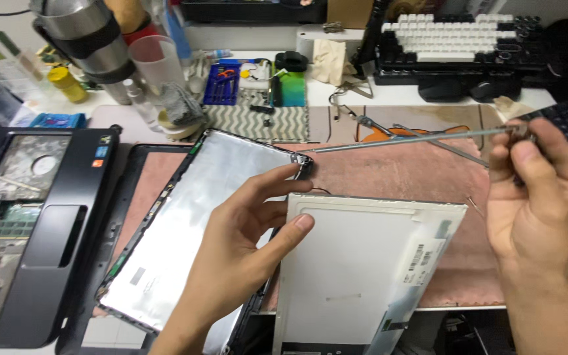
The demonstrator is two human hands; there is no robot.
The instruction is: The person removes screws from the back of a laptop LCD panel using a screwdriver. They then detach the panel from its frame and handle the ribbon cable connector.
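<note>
The left hand (244,243) has fingers spread, thumb on the white screen panel (363,276), whose bottom is cut off. The right hand (537,197) pinches a thin metal rod (402,140); its end hides behind fingers.

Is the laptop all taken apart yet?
Mostly. The screen panel is out of the silver-lined lid, and the opened base sits aside. The right hand holds a long metal bracket; the left hand steadies the lid. The bracket's far end looks attached at the lid corner.
</note>
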